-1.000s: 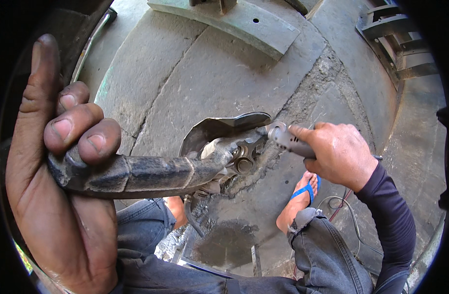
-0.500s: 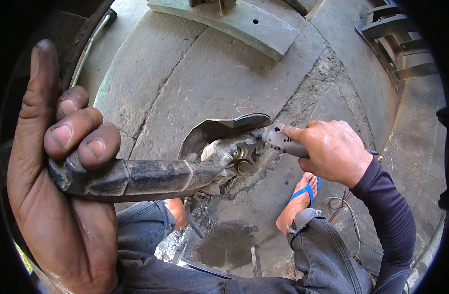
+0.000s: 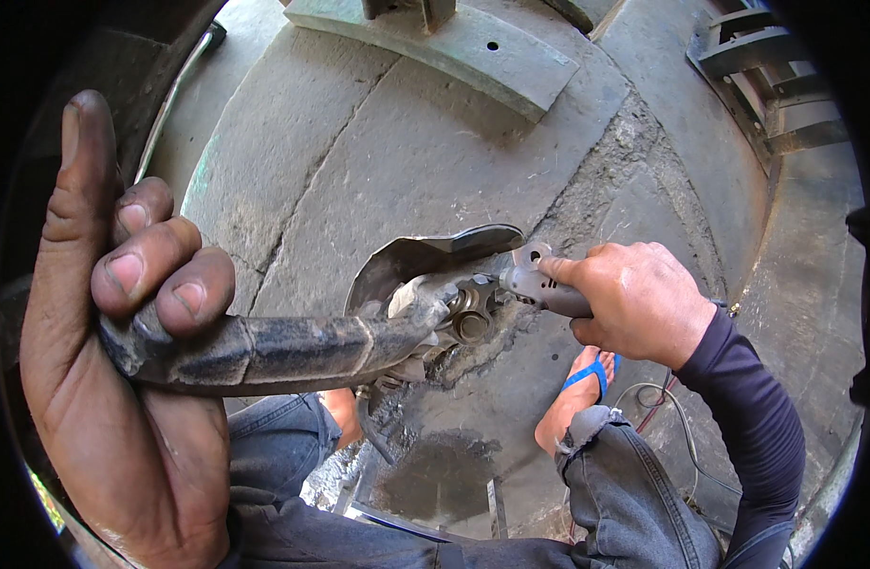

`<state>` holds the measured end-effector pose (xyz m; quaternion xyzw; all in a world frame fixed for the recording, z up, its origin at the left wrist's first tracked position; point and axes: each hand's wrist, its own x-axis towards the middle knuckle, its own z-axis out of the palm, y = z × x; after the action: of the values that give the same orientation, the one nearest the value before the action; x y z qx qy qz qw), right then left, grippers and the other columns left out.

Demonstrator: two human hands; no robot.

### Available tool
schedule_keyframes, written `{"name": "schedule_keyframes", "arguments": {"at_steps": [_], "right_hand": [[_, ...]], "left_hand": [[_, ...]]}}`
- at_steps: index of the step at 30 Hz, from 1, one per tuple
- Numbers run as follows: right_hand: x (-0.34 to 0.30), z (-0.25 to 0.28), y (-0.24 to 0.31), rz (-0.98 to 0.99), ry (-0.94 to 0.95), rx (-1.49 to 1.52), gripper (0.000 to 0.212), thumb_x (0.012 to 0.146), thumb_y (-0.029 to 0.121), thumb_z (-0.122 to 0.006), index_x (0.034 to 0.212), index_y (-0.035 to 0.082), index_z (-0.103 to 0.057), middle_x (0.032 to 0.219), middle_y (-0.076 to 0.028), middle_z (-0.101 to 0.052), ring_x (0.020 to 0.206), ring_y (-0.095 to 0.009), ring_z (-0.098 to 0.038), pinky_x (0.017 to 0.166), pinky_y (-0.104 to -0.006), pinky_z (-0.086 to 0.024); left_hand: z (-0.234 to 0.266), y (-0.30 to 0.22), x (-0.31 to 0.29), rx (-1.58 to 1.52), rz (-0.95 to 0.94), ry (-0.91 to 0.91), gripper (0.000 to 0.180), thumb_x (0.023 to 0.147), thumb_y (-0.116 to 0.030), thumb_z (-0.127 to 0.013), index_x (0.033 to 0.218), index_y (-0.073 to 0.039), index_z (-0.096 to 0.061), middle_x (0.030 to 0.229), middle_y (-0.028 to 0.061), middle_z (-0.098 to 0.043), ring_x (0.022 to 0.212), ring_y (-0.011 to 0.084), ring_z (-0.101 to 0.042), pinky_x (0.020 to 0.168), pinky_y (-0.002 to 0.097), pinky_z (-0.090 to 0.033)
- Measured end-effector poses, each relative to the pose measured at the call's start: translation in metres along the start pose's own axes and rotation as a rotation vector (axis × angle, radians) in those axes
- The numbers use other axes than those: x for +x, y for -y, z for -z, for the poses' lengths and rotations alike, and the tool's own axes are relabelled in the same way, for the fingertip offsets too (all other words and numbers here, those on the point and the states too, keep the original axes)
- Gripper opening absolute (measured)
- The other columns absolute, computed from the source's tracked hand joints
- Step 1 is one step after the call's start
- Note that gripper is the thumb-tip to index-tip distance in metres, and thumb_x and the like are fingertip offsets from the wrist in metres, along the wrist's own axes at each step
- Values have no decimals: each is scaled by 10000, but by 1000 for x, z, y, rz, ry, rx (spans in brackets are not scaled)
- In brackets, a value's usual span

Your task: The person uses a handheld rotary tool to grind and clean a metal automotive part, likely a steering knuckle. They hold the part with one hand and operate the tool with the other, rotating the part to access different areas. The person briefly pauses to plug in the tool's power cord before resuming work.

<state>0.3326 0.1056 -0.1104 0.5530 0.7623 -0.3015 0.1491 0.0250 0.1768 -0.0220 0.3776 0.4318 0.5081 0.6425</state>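
Your right hand (image 3: 639, 303) edged the grinder (image 3: 539, 287) off the metal bracket (image 3: 425, 313); both hands' fingers stay wrapped tight, left hand (image 3: 112, 360) gripping the bracket's arm.

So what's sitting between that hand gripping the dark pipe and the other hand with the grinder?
In the head view, between the left hand and right hand runs the dark metal arm, ending in a greasy hub met by the grinder.

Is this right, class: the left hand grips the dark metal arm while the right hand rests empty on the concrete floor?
Not quite. In the head view the right hand is not empty on the floor: it holds a grey power tool against the part. The left hand does grip the dark metal arm.
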Motion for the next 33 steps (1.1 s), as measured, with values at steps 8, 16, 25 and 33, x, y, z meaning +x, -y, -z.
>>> {"name": "schedule_keyframes", "arguments": {"at_steps": [8, 16, 25, 33], "right_hand": [[6, 1, 3, -2, -71, -39, 393, 741, 108, -775, 1133, 110, -753, 843, -147, -753, 825, -357, -764, 716, -469, -605], [5, 4, -1, 18, -93, -66, 495, 733, 99, -775, 1226, 139, -776, 840, -133, -755, 831, -336, -766, 725, -453, -603], [4, 9, 3, 10, -84, -74, 392, 776, 97, -738, 1164, 124, -783, 841, -135, -753, 821, -339, -765, 706, -453, -599], [4, 4, 0, 27, -114, -85, 321, 782, 83, -724, 1099, 114, -769, 836, -136, -749, 809, -348, -764, 703, -464, -601]], "left_hand": [[18, -19, 7, 150, 96, 36, 320, 1168, -271, -473, 1339, -8, -539, 872, 10, -564, 753, 67, -613, 744, 237, -631], [18, -20, 4, 149, 72, 34, 372, 1175, -235, -448, 1492, -52, -516, 942, 27, -567, 792, 68, -619, 758, 241, -626], [31, -20, 3, 161, 64, 73, 397, 1175, -224, -446, 1531, -54, -487, 1008, 37, -534, 831, 66, -617, 770, 231, -619], [32, -23, 10, 83, 126, 126, 399, 1175, -214, -445, 1537, -46, -458, 1052, 57, -521, 861, 73, -620, 797, 252, -615]]}}
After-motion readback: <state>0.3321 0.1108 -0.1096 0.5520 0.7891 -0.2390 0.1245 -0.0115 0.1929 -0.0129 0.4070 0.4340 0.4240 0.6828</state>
